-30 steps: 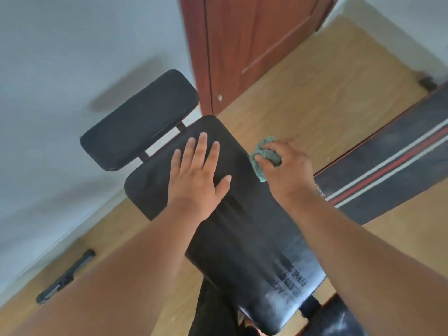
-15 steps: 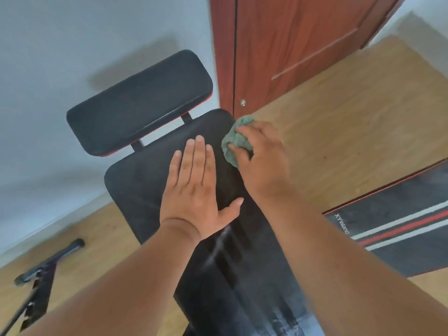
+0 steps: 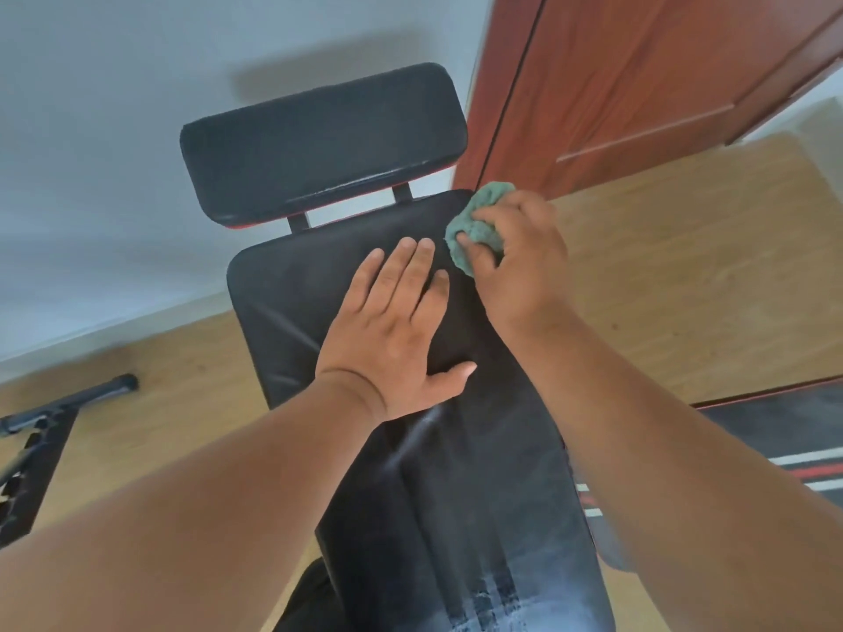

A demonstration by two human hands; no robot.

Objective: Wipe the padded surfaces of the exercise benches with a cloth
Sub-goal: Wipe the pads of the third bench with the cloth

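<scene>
Presently, the left hand [image 3: 392,330] is lying flat, fingers straight, bracing the back pad [image 3: 292,303]. The right hand [image 3: 515,262] is gripping the bunched green cloth [image 3: 479,216] at the pad's far right corner. The headrest pad [image 3: 319,139] is apparently awaiting wiping.

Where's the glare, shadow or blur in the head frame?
Head view: pale sheen streaks the near end of the bench pad; the headrest pad throws a soft shadow on the wall. Wide-angle bending tilts the door. The left hand and the right hand, gripping the green cloth, are fairly sharp; the frame piece on the floor at far left is smeared.
</scene>
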